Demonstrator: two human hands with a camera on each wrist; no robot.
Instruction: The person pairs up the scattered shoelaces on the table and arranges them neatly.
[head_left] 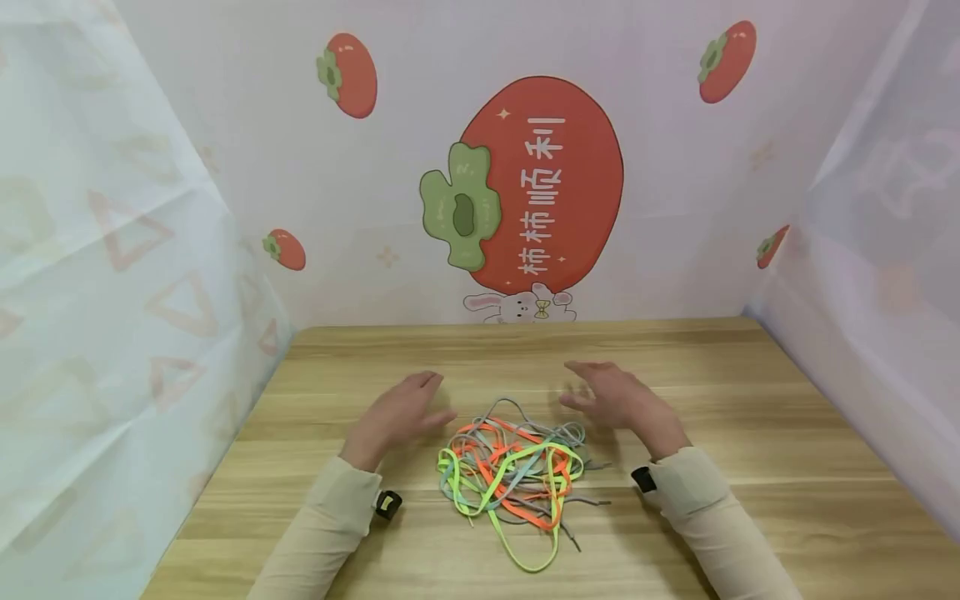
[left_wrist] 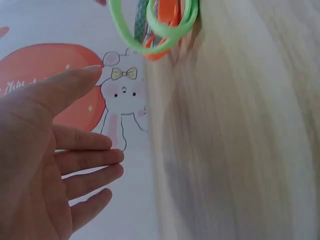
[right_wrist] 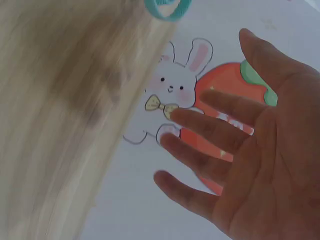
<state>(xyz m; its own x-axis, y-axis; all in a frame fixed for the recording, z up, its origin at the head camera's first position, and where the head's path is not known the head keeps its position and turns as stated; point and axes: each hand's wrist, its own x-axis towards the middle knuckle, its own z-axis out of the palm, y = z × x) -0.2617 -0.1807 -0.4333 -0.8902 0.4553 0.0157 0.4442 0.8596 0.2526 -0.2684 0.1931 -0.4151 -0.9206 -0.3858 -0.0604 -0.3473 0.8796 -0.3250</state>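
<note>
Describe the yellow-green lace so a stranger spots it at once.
On the table, between the left hand and the right hand, lies a tangle of laces. The yellow-green lace makes the big loop dipping from the tangle's near side. Its bright lime colour sets it apart from the orange lace and the grey lace.

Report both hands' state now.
Left hand: open, holding nothing, beside the tangled orange, yellow-green and grey laces.
Right hand: open, holding nothing.

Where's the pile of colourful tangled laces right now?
In the head view, the pile of laces lies on the wooden table, below the middle of the picture, between the left hand and the right hand.
</note>
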